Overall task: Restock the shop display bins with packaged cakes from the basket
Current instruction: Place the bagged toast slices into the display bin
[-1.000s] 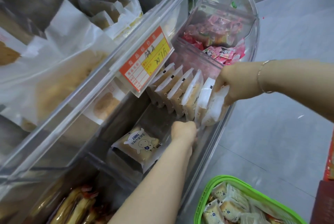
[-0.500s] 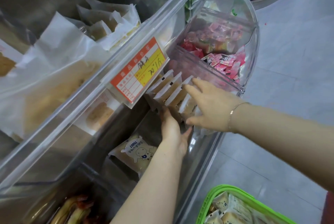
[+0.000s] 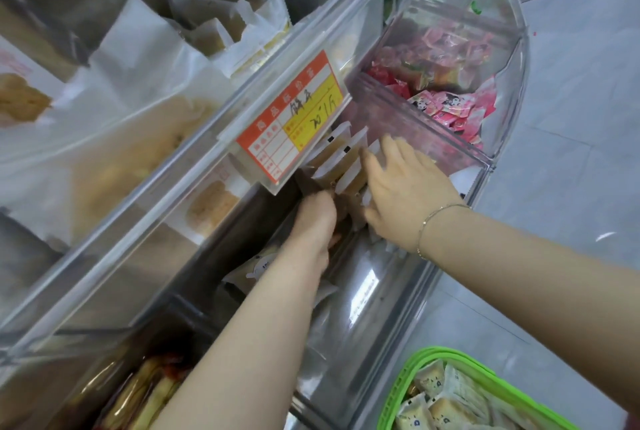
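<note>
— What's around you?

— Grey tiled floor [image 3: 571,117] to my right, and a clear acrylic display bin [image 3: 398,291] in front, under an upper shelf carrying an orange-and-yellow price tag [image 3: 294,117]. I count three packaged cakes [image 3: 341,159] standing upright on edge in a row in the bin; more may sit behind my hands. One more pack [image 3: 258,270] lies flat lower in the same bin, partly under my left forearm.

— And your hands?

— My left hand [image 3: 317,221] is curled down at the near end of the row, fingertips hidden, so I cannot tell whether it has hold of a pack. My right hand [image 3: 405,194], with a thin bracelet [image 3: 436,218], is spread flat and loose against the row's right side, gripping nothing.

— Other containers?

— The next bin [image 3: 512,58] beyond holds pink and red sweets [image 3: 450,107]. The green basket [image 3: 398,391] at bottom right holds several more cake packs [image 3: 446,405].

— Room to move?

— The bin's curved front wall sits just beside my right wrist; open floor lies between the bin and the basket
</note>
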Available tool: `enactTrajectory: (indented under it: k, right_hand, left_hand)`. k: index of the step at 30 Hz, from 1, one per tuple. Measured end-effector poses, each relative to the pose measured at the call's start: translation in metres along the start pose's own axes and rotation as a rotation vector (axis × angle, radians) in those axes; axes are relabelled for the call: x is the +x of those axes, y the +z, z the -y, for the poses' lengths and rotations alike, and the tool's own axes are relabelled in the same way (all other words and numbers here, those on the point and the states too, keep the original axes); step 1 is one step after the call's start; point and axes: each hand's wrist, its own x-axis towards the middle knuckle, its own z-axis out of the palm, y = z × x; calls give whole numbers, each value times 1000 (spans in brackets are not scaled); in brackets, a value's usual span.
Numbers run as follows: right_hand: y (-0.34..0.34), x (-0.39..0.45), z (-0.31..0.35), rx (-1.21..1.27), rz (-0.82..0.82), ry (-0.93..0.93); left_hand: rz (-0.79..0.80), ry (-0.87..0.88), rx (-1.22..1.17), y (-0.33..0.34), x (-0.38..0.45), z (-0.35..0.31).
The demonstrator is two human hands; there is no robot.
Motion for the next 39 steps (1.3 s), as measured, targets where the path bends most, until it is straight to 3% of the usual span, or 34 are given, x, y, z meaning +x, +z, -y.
enactTrajectory:
  k: [3, 4, 6, 9, 13, 15, 18, 22, 25, 27, 29, 32, 33, 36, 39]
  right_hand:
    - [-13, -17, 21, 227, -142, -109]
    - [-17, -24, 32, 335, -103, -126]
    - [-16, -38, 52, 563, 115, -89]
    - [-9, -45, 71, 752, 521, 50]
    - [-2, -42, 78, 791, 743, 217]
    - [-4, -38, 76, 1007, 719, 388]
    - [-9, -36, 69, 1296, 545, 695]
    - [-10, -45, 57, 1513, 344, 667]
    - [-16, -54, 49, 1861, 404, 748]
    - [-17, -62, 45, 2065, 409, 864]
    - [-19, -73, 46, 2324, 355, 993]
    - [-23, -90, 64, 2563, 322, 1057]
    - [-26, -95, 72, 2567, 362, 1020]
    - [-35, -102, 87, 2324, 437, 898]
    - [-39, -89, 91, 1905, 346, 868]
  left_hand:
    - [-120, 221, 1097, -31, -2, -5]
    - [-157, 212, 1348, -40, -5, -4]
    - [-148, 23, 1534, -54, -7, 1]
    - [-68, -169, 1565, -64, -9, 13]
    - [112, -147, 1473, -67, -22, 8]
    - [132, -108, 1329, -70, -29, 7]
    - [66, 48, 1016, -78, -47, 7]
    - [48, 248, 504, -89, -82, 0]
    - [66, 229, 216, -88, -97, 2]
    - [93, 119, -146, -85, -104, 9]
    - [121, 26, -338, -82, -112, 20]
    - [279, 21, -231, -74, -121, 37]
    - [252, 58, -188, -72, -122, 41]
    - [-17, 305, 96, -74, -117, 46]
    - [-70, 631, 737, -69, -120, 40]
